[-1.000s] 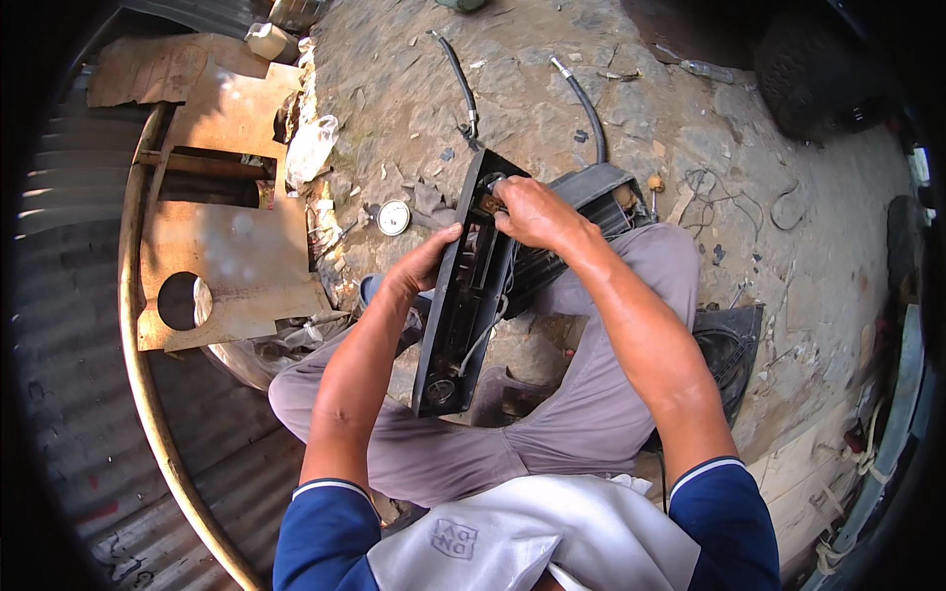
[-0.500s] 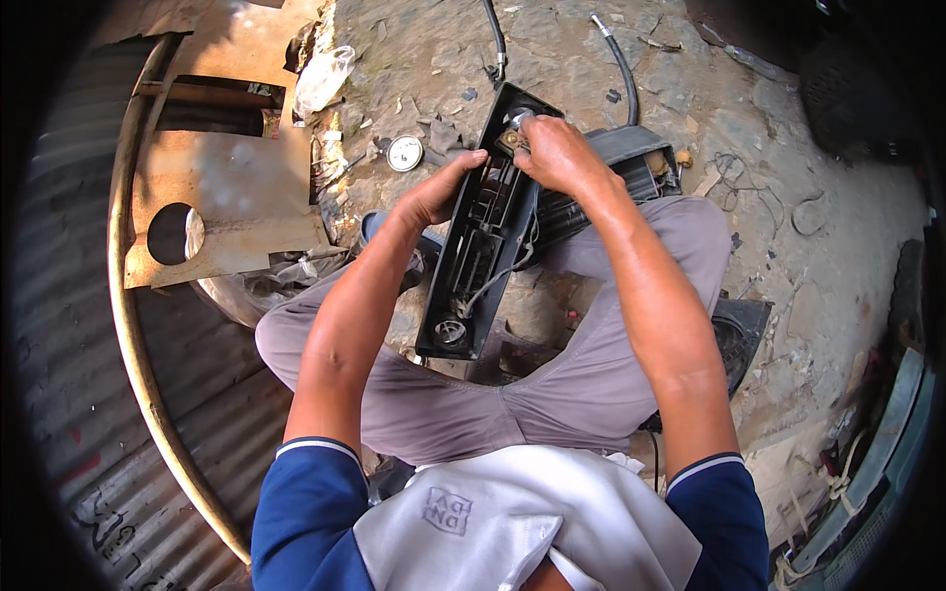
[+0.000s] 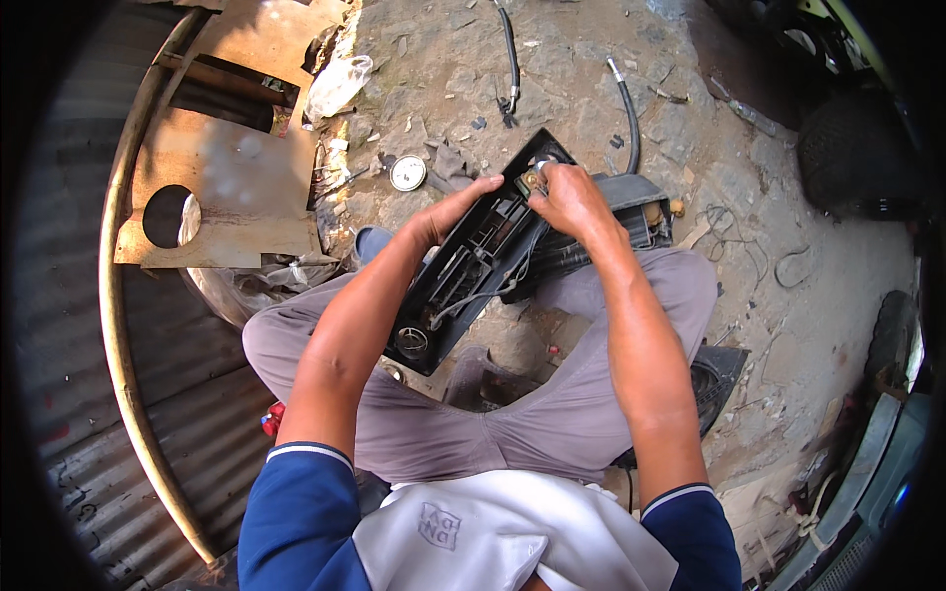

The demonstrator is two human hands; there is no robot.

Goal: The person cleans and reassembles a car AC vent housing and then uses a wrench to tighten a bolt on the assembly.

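A long, open black plastic casing (image 3: 463,276) lies slanted above my lap, with slotted parts, a wire and a round grilled piece at its near end. My left hand (image 3: 441,221) holds its left wall, thumb on the rim. At the far end, my right hand (image 3: 574,203) has its fingers closed inside the casing, next to a small shiny metal part (image 3: 537,179). Whatever the right fingers pinch is hidden. Another black plastic housing (image 3: 631,192) sits behind my right hand, close to my right knee.
A round white-faced dial (image 3: 407,173) and two black hose pieces (image 3: 627,108) lie on the stony ground ahead. To the left are a rusty cut sheet (image 3: 227,187), a bent pole (image 3: 116,325) and corrugated metal (image 3: 187,424). A dark box (image 3: 719,379) stands beside my right thigh.
The casing has tilted further, its far end turning to the right and its near end to the left. Both hands stay on it and have moved slightly lower in view.
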